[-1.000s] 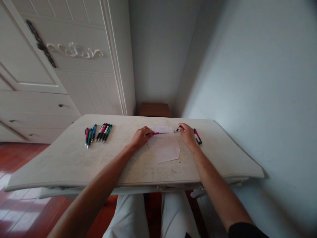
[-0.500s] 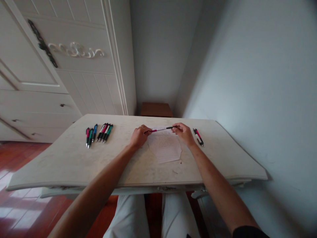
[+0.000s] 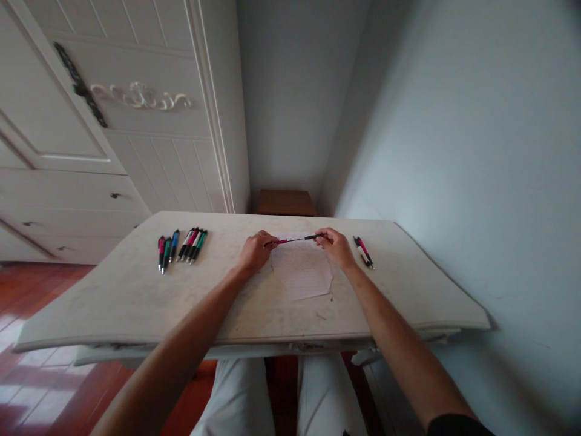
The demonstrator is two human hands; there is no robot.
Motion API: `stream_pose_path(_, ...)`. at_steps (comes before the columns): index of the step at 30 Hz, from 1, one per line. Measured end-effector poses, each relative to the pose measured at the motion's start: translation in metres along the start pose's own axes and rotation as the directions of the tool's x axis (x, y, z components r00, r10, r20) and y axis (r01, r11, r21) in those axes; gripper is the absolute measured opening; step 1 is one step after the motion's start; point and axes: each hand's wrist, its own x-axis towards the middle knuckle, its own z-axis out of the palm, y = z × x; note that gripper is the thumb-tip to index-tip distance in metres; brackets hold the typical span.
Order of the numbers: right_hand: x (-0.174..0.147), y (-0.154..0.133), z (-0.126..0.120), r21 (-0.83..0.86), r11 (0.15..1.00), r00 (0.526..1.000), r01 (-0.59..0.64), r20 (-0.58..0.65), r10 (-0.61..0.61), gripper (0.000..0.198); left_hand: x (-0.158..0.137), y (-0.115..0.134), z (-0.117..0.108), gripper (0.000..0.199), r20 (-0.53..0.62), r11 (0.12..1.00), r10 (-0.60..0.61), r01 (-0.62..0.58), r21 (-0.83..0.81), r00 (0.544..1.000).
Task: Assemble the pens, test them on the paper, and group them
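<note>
My left hand (image 3: 256, 251) is closed around a pink pen barrel (image 3: 282, 241) above the top of a sheet of paper. In my right hand (image 3: 334, 244), the fingers pinch a black pen piece (image 3: 310, 237). A thin refill (image 3: 296, 240) spans the gap between the two parts, which are held in line. Beneath them lies the lined paper (image 3: 304, 275), uneven at its edges and with faint writing. To the right of my right hand, a pink, white and black pen (image 3: 364, 252) lies beside another dark piece that I cannot make out clearly.
On the left of the white table (image 3: 136, 303) lie a loose group of pens (image 3: 167, 249) and a tight row of several pens (image 3: 192, 245). A white cabinet (image 3: 181, 163) stands behind at the left. A wall (image 3: 476, 181) borders the right side.
Both hands keep nearly the same position, still gripping the two pen parts. The black piece sits very slightly closer to the pink barrel. The view has tilted a little.
</note>
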Motion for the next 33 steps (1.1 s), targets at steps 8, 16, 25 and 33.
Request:
stream_pose_path(8, -0.002, 0.0, 0.006, 0.078, 0.996, 0.997, -0.042, 0.074, 0.036, 0.022, -0.001, 0.004, 0.0, 0.019, 0.025, 0.997, 0.054, -0.053, -0.058, 0.998)
stream_pose_path(16, -0.01, -0.01, 0.019, 0.157, 0.984, 0.986, -0.081, 0.155, 0.056, 0.024, -0.002, 0.005, 0.004, 0.017, 0.008, 0.986, 0.149, -0.148, -0.081, 0.989)
stream_pose_path(25, -0.013, -0.02, 0.022, 0.236, 0.954, 0.974, -0.186, 0.173, 0.147, 0.032, -0.002, 0.007, 0.003, 0.015, -0.015, 0.985, 0.16, -0.16, -0.07, 0.987)
stream_pose_path(33, -0.019, -0.027, 0.023, 0.109, 0.976, 0.97, -0.186, 0.181, 0.164, 0.037, -0.004, 0.009, 0.0, 0.013, -0.025, 0.978, 0.204, -0.205, -0.038, 0.979)
